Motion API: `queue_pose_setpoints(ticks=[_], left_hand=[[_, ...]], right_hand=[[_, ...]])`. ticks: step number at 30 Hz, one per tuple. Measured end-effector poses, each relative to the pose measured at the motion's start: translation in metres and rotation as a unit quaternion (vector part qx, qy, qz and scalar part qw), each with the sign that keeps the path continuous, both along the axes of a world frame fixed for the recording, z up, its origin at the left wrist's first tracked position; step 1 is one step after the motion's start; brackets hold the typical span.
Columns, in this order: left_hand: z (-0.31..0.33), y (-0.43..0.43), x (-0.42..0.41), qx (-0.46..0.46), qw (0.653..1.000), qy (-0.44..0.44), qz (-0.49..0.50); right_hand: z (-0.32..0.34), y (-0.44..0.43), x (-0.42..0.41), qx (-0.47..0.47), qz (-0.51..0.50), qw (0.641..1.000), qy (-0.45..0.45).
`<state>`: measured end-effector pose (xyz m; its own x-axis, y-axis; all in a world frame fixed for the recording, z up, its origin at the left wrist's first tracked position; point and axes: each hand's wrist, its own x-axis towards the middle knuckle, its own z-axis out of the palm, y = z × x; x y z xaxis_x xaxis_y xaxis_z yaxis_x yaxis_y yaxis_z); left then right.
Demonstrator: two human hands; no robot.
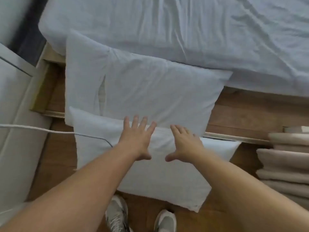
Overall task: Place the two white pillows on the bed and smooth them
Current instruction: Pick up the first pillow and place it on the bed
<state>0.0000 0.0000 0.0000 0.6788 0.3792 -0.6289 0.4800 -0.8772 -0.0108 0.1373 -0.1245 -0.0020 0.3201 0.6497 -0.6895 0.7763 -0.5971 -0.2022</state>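
**Both hands spread flat over the near pillow**

The bed (pixel 184 30) fills the top of my view, its pale sheet rumpled in long creases, its near edge running from upper left down to the right. Below it I see wooden floor (pixel 242 113) and, at the left, a white cabinet (pixel 15 114).

Two white pillows lie at the bedside, not on the mattress. The far pillow (pixel 150 86) leans with its upper edge against the side of the bed and its lower part over the floor. The near pillow (pixel 150 174) lies in front of it, closer to me, its far edge tucked under or against the lower edge of the far pillow; I cannot tell which.

A stack of folded beige cloth (pixel 284 164) sits at the right edge. A white cable (pixel 50 131) runs in from the left and crosses the near pillow's left corner.

My left hand (pixel 137 138) is fully open, fingers fanned, palm down over the seam where the two pillows meet, fingertips reaching onto the far pillow. My right hand (pixel 185 143) is open too, palm down just beside it, over the near pillow's far edge. Neither hand grips anything. Whether the palms press the fabric or hover just above, I cannot tell.

A pair of grey shoes (pixel 140 216) shows at the bottom.
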Motion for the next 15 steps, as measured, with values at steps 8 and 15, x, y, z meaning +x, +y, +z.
queue_pose_setpoints(ticks=[8,15], left_hand=[[-0.097,-0.02,-0.061,-0.065,0.995,0.059,-0.044],[0.044,0.008,-0.067,-0.17,0.984,0.049,-0.023]], right_hand=[[-0.088,-0.02,-0.067,-0.018,0.079,0.996,-0.02],[0.063,-0.01,-0.061,-0.051,0.079,0.995,0.034]])
